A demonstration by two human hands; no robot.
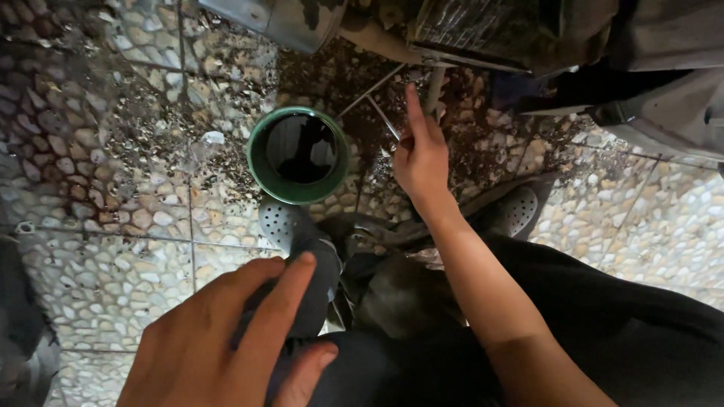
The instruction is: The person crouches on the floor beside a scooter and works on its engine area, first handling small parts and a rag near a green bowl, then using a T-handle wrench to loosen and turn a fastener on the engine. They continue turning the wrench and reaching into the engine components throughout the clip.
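Reaching forward, the right hand (422, 154) stretches its index finger up toward a thin metal rod (436, 89) under the dirty machine (483, 30); the other fingers are loosely bent and hold nothing that can be seen. The left hand (219, 339) is near the camera, fingers half open, resting on the dark knee (354, 369). A green bucket (260, 169) with dark liquid stands on the pebble floor (113, 249), just left of the right hand, beside a grey shoe (290, 226).
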